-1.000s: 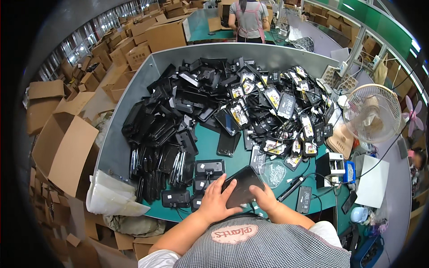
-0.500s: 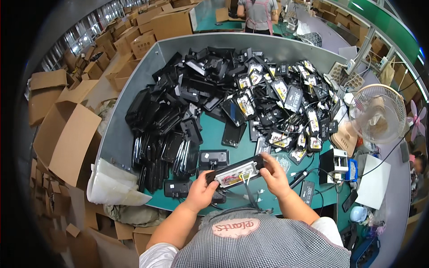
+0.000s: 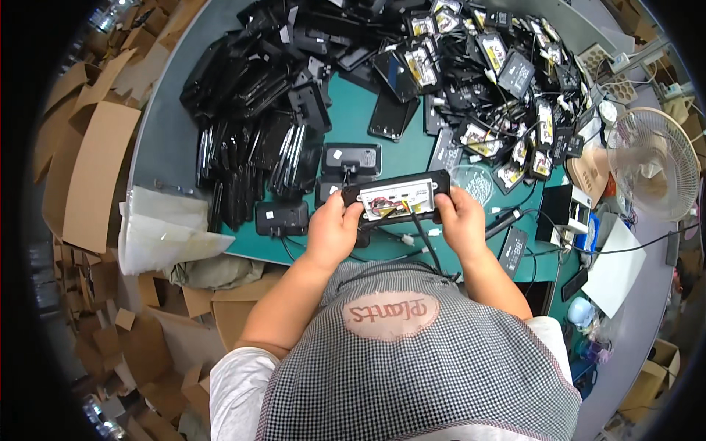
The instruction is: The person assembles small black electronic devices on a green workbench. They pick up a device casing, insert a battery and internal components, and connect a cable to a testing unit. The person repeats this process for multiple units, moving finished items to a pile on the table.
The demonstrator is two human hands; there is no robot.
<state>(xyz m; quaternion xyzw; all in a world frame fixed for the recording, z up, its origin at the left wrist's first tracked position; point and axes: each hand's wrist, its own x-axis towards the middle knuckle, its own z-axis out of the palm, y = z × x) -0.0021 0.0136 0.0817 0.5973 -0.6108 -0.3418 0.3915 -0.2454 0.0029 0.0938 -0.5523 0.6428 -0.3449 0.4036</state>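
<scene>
Between my two hands is a black rectangular plastic housing [image 3: 351, 197] with a white inner module [image 3: 412, 195] facing up. Red, yellow and dark wires run across the module, and a black cable [image 3: 427, 242] hangs from it toward my apron. My left hand [image 3: 331, 226] is closed on the housing's left end, thumb along the near edge. My right hand [image 3: 462, 219] grips the right end in the same way. Just beyond the housing lies a black unit with a small white label [image 3: 360, 157]; a similar one [image 3: 282, 218] lies left of my left hand.
Black housings [image 3: 243, 95] are heaped at the left of the green table [image 3: 342, 103]. Wired display modules [image 3: 515, 73] pile up at the right. A black pen-like tool [image 3: 504, 222], a fan [image 3: 654, 165] and white foam sheets [image 3: 165, 228] stand or lie around the edges.
The view has tipped downward, so the table sits higher in the picture. The housing has turned nearly level, its right end lower than before. Both hands keep their hold.
</scene>
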